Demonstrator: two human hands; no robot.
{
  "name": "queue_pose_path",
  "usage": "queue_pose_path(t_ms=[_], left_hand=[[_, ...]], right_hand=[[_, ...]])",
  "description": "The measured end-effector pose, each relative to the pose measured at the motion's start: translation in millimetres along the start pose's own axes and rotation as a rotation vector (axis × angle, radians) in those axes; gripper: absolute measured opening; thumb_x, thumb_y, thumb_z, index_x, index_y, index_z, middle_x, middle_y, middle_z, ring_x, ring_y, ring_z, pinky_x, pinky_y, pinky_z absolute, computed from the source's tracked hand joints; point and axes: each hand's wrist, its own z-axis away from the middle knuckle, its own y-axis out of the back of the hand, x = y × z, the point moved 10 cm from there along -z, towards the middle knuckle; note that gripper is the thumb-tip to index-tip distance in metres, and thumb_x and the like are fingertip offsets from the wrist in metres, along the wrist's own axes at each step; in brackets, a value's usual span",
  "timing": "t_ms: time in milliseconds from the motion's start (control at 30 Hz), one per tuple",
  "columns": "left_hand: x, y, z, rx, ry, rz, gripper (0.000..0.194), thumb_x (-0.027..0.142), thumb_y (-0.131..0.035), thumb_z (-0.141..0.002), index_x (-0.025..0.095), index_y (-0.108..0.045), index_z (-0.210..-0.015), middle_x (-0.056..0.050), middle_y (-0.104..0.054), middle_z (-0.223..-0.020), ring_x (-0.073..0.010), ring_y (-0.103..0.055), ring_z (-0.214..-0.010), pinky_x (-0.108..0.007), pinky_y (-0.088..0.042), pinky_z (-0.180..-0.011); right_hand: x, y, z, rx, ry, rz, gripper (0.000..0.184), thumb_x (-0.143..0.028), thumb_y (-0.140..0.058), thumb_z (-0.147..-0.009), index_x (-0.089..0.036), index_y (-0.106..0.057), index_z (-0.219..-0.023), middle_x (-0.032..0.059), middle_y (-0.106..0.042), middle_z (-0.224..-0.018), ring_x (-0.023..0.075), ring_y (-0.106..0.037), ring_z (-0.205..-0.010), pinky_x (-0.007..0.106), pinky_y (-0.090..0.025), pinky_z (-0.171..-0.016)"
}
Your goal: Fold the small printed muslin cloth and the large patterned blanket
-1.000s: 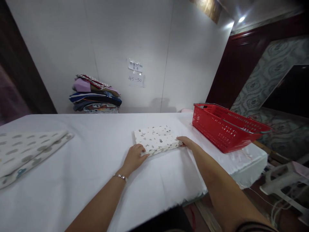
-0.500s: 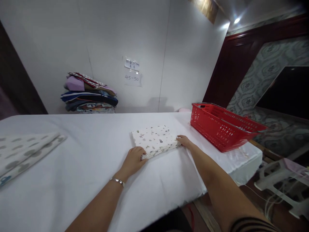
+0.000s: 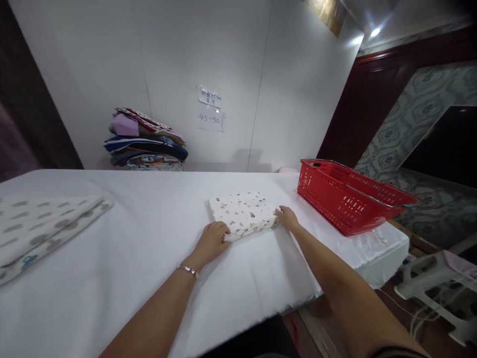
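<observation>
A folded white cloth (image 3: 244, 211) with a small grey and brown print lies flat on the white-covered table (image 3: 149, 268), its stacked layers showing along the near edge. My left hand (image 3: 212, 241) grips the near left corner, fingers on top and thumb at the edge. At the near right corner, my right hand (image 3: 287, 218) pinches the layers. Further left lies another folded cloth (image 3: 44, 223), white with grey spots; neither hand touches it.
A red plastic basket (image 3: 350, 199) stands at the table's right end. Against the wall is a pile of folded fabrics (image 3: 147, 141). Paper signs (image 3: 210, 114) hang on the wall. Beyond the table's right edge is a white plastic stool (image 3: 428, 283) with cables near it.
My view has turned slightly left, so everything sits a little further right. Both hands keep hold of the same corners of the folded cloth, which looks little changed.
</observation>
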Motion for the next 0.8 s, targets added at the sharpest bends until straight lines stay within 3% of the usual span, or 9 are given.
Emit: queue_pose_path(t_ms=[133, 233, 367, 500, 567, 633, 733, 800], left_hand=[[2.2, 0.3, 1.3, 0.011, -0.009, 0.001, 0.016, 0.018, -0.059, -0.069, 0.022, -0.057, -0.084, -0.002, -0.059, -0.091, -0.0198, -0.052, -0.094, -0.036, -0.036, -0.089], [2.3, 1.2, 2.0, 0.02, -0.003, 0.012, 0.013, 0.024, -0.062, -0.07, 0.022, -0.059, -0.083, -0.002, -0.06, -0.091, -0.0202, -0.053, -0.094, -0.036, -0.036, -0.09], [0.6, 4.2, 3.5, 0.057, 0.012, 0.07, 0.013, 0.033, -0.063, -0.074, 0.022, -0.063, -0.081, -0.003, -0.061, -0.09, -0.0197, -0.054, -0.094, -0.036, -0.037, -0.09], [-6.6, 8.5, 5.0, 0.128, 0.045, 0.213, 0.015, 0.035, -0.057, -0.079, 0.022, -0.065, -0.079, -0.002, -0.064, -0.088, -0.017, -0.056, -0.089, -0.031, -0.043, -0.085], [-20.3, 15.7, 5.5, 0.214, 0.115, 0.282, 0.016, 0.034, -0.054, -0.081, 0.022, -0.066, -0.083, -0.003, -0.064, -0.095, -0.0166, -0.056, -0.093, -0.03, -0.044, -0.085], [-46.5, 23.1, 6.2, 0.293, 0.282, 0.299, 0.018, 0.031, -0.051, -0.082, 0.022, -0.065, -0.088, -0.003, -0.064, -0.102, -0.0166, -0.056, -0.097, -0.029, -0.046, -0.084], [-90.9, 31.7, 4.4, 0.333, 0.558, 0.249, 0.022, 0.027, -0.048, -0.082, 0.019, -0.063, -0.096, -0.005, -0.064, -0.106, -0.0176, -0.058, -0.097, -0.029, -0.046, -0.084], [-113.1, 36.0, -4.5, 0.316, 0.653, 0.216, 0.028, 0.028, -0.049, -0.081, 0.016, -0.061, -0.103, -0.008, -0.064, -0.11, -0.0194, -0.06, -0.097, -0.031, -0.045, -0.085]], right_hand=[[-56.1, -23.5, 22.5, -0.035, 0.27, 0.074, 0.04, -0.035, -0.046, -0.087, -0.02, -0.055, -0.123, 0.0071, -0.047, -0.135, 0.0194, -0.036, -0.128, 0.033, -0.021, -0.109], [-90.3, -59.9, 51.5, -0.155, 0.497, 0.224, 0.042, -0.04, -0.041, -0.09, -0.021, -0.052, -0.126, 0.0073, -0.043, -0.138, 0.0218, -0.03, -0.132, 0.043, -0.015, -0.109], [-86.7, -92.0, 70.6, -0.259, 0.534, 0.365, 0.043, -0.042, -0.035, -0.092, -0.025, -0.048, -0.129, 0.0054, -0.04, -0.141, 0.0219, -0.028, -0.133, 0.047, -0.014, -0.107], [-81.1, -89.8, 72.6, -0.193, 0.533, 0.371, 0.043, -0.042, -0.034, -0.092, -0.024, -0.05, -0.128, 0.0051, -0.042, -0.139, 0.0222, -0.028, -0.133, 0.045, -0.016, -0.107], [-91.0, -81.5, 79.8, -0.111, 0.584, 0.344, 0.042, -0.041, -0.034, -0.092, -0.023, -0.053, -0.125, 0.0059, -0.046, -0.136, 0.0235, -0.029, -0.132, 0.047, -0.015, -0.107], [-110.4, -76.4, 96.4, -0.055, 0.69, 0.292, 0.04, -0.038, -0.037, -0.091, -0.022, -0.054, -0.124, 0.0068, -0.05, -0.133, 0.0239, -0.032, -0.131, 0.047, -0.014, -0.108], [-143.8, -84.1, 129.5, -0.093, 0.865, 0.209, 0.041, -0.038, -0.043, -0.088, -0.024, -0.052, -0.126, 0.0074, -0.054, -0.128, 0.0244, -0.038, -0.126, 0.047, -0.013, -0.108], [-160.1, -97.1, 147.9, -0.164, 0.938, 0.183, 0.045, -0.036, -0.047, -0.086, -0.025, -0.048, -0.13, 0.0075, -0.054, -0.128, 0.0252, -0.041, -0.124, 0.049, -0.014, -0.108]])
